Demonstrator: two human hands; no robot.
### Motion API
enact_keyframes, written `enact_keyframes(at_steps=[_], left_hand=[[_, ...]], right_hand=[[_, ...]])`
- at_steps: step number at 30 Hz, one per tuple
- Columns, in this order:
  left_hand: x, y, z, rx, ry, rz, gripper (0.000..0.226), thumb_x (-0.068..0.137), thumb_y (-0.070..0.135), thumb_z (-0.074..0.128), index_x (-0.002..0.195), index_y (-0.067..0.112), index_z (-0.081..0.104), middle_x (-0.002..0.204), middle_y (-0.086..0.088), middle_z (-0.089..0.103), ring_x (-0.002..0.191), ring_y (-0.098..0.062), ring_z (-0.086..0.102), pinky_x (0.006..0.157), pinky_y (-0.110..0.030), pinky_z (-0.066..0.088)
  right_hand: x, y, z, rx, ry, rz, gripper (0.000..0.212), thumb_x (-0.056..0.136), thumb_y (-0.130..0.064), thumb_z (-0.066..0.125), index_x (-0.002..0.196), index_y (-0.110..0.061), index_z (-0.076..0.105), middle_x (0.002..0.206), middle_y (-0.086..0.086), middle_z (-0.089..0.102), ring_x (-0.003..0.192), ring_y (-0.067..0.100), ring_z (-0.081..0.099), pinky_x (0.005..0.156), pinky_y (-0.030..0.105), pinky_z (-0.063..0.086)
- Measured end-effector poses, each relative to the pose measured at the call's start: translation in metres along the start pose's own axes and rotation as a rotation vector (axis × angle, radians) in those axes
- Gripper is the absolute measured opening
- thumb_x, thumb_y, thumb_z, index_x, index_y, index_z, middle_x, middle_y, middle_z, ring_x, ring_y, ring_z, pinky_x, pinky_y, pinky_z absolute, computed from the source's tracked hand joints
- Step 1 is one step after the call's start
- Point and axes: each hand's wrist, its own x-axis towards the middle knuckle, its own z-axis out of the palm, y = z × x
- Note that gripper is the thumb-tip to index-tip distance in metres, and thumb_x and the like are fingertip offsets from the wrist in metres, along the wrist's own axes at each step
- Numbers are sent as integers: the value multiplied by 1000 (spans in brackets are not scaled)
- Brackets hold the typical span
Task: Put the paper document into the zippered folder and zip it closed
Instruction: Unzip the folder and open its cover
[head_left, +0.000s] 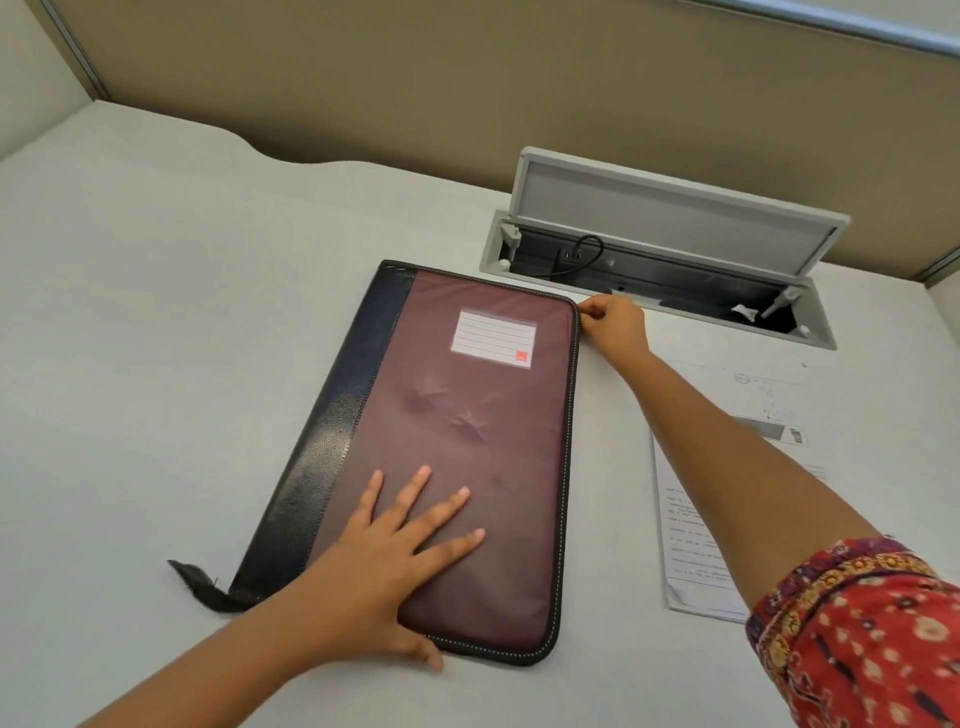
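The closed zippered folder (457, 457) lies mid-desk, the left hand (384, 561) spread flat on its near end. The paper document (696, 525) lies outside, right. The right hand (613, 322) pinches at the far-right corner; tugging could snag the zipper.

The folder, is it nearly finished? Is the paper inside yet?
Not yet. The paper lies on the desk beside the folder, under the right arm. The folder lies closed. The left hand presses flat on its cover, and the right hand pinches at its far corner, probably the zip pull. Opening, putting the paper in and zipping shut are all left.
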Motion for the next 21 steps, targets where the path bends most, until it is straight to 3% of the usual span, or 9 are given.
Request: enact_keyframes(at_steps=[2,5,8,10,13,21], left_hand=[[2,4,-6,65,3,-23,100,59,90,27,141,33,30,147,-4,36,131,-39,32,99,-58,11],[5,9,-2,57,36,-47,98,60,90,28,140,33,33,147,-3,38,131,-38,35,99,-57,13],[8,12,2,8,19,-86,95,63,88,31,142,35,25,151,-1,28,135,-40,24,105,-61,5],[10,12,7,-38,32,-96,94,64,86,33,144,40,14,155,3,12,140,-41,7,109,-65,-3],[10,10,14,-96,66,-103,94,65,86,34,142,47,-4,154,10,-11,139,-36,-19,106,-59,-20],[11,10,22,-60,113,-113,92,65,86,31,139,50,-12,152,15,-20,137,-26,-30,105,-55,-25]], right_hand=[[-3,0,-2,-11,9,-3,16,86,-7,58,94,-4,71,96,15,71,80,16,57,75,25,42],[-15,3,-7,-16,15,-18,14,85,-9,62,93,-3,72,95,15,72,82,19,60,74,22,38],[-33,7,-11,-14,-3,-29,15,84,-11,64,93,-3,72,94,16,72,86,24,63,75,22,39],[-48,10,-12,-4,-3,-33,14,84,-11,65,93,-2,72,93,16,72,86,24,64,76,22,40],[-73,13,-11,27,7,-33,13,84,-10,64,91,-3,72,93,15,73,85,24,65,76,22,43],[-143,17,-3,56,58,-44,12,85,-11,62,90,-6,72,92,10,72,78,12,58,75,19,40]])
